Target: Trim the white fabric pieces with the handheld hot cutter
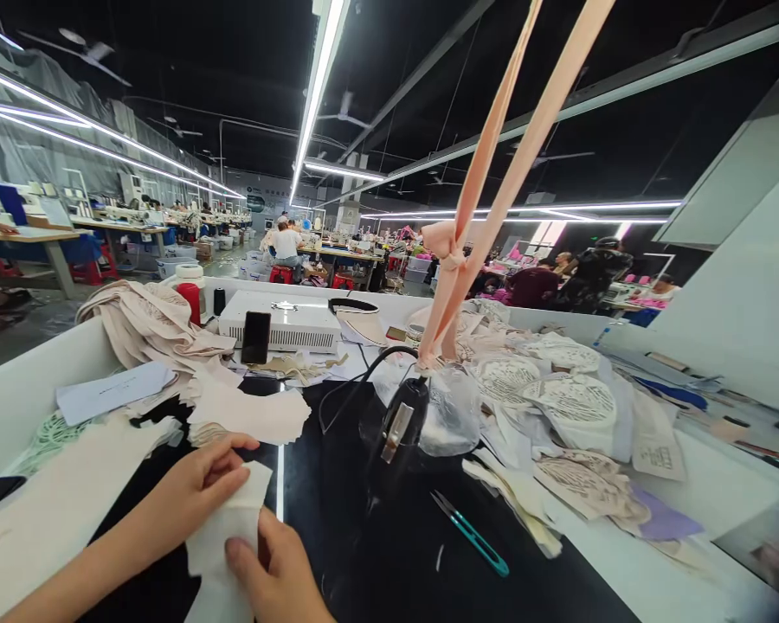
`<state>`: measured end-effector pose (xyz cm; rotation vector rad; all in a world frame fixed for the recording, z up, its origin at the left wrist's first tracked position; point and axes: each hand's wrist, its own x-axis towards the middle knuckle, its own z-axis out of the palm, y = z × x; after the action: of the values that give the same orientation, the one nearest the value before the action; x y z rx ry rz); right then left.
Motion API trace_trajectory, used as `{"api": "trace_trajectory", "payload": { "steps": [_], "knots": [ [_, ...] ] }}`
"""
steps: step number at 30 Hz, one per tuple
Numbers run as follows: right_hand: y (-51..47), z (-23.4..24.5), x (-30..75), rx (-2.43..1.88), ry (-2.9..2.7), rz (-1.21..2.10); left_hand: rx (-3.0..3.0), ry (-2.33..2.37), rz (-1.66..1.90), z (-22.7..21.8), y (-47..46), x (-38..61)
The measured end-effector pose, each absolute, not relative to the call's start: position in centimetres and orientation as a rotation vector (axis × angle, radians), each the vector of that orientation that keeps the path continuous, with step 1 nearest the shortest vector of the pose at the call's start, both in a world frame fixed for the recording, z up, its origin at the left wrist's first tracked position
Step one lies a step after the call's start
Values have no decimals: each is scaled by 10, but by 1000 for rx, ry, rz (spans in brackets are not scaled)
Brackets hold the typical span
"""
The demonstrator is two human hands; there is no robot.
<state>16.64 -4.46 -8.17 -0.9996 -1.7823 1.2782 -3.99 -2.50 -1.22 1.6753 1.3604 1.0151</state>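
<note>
My left hand (pixel 217 480) pinches the upper part of a cream fabric piece (pixel 217 558) with its fingers. My right hand (pixel 276 562) grips the right edge of that piece lower down, thumb on top. Just beyond them lies a pale pink cut fabric piece (pixel 253 414) with wavy edges. A long cream fabric piece (pixel 52 493) spreads out to the left, partly behind my left forearm. To the right, a black corded hand tool (pixel 406 415) with a metal plate hangs from knotted peach fabric strips (pixel 454 260). Teal thread snips (pixel 473 532) lie on the black work surface (pixel 376 562).
A white box (pixel 292 324) and a phone (pixel 255 337) stand at the back. Fabric heaps (pixel 149 324) sit at left, and patterned cut pieces (pixel 575 402) cover the right. A low white wall (pixel 32 394) edges the table. Several people work at tables beyond.
</note>
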Motion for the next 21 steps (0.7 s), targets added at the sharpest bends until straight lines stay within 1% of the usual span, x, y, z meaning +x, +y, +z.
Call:
{"api": "trace_trajectory", "payload": {
  "steps": [3, 9, 15, 21],
  "knots": [
    [-29, -69, 155, -969, -1755, 1354, 1572, 1415, 1084, -16, -18, -59],
    [14, -53, 164, -979, -1811, 1350, 1406, 1468, 1134, 6, -20, -75],
    [61, -52, 172, -1060, -1830, 1084, 1446, 1662, 1199, 12, -5, -79],
    [95, -42, 181, -1176, -1767, 821, 1576, 1760, 1249, 33, 43, -84]
  ]
}}
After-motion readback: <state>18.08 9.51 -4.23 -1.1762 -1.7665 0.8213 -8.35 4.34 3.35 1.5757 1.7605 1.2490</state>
